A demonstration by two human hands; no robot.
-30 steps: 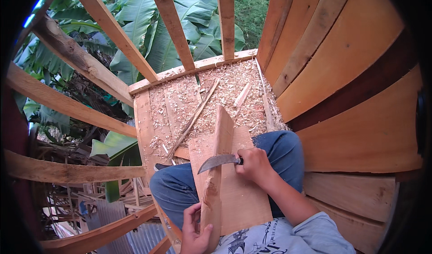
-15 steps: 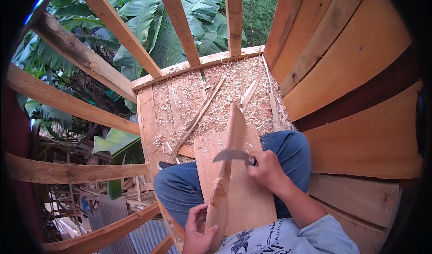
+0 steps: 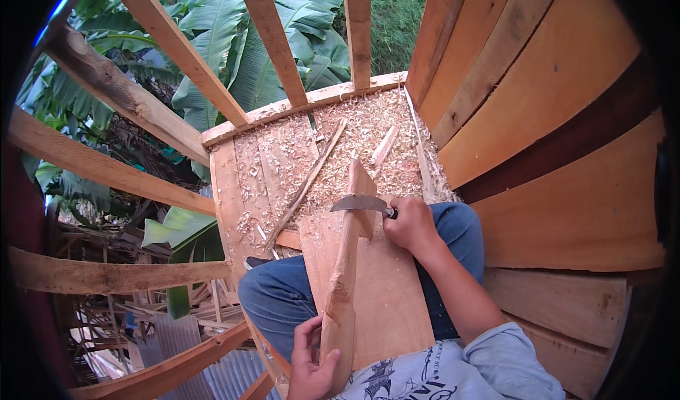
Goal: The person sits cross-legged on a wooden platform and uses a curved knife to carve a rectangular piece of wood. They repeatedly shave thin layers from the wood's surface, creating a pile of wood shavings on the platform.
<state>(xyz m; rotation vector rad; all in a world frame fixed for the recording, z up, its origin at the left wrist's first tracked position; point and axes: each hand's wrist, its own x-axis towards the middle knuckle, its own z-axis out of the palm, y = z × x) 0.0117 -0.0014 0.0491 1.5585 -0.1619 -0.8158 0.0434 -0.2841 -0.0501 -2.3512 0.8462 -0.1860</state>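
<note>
A curved-blade knife (image 3: 359,202) with a dark handle is gripped in my right hand (image 3: 409,224). Its blade lies across the upper edge of a long wooden piece (image 3: 341,286) with a roughly cut edge. My left hand (image 3: 314,362) grips the near end of that piece, fingers on its left side and thumb on the other. The piece stands on edge, leaning over a flat wooden board (image 3: 388,294) that rests across my lap between my jeans-covered knees.
Wood shavings (image 3: 354,141) cover much of the plank floor ahead. A long thin strip (image 3: 309,180) and a short offcut (image 3: 384,145) lie among them. Wooden slats (image 3: 273,38) fence the front and left, with banana leaves outside. A plank wall (image 3: 545,102) rises on the right.
My right hand has moved the knife forward, away from me, along the edge of the wooden piece. My left hand keeps its hold. The whole view has shifted slightly.
</note>
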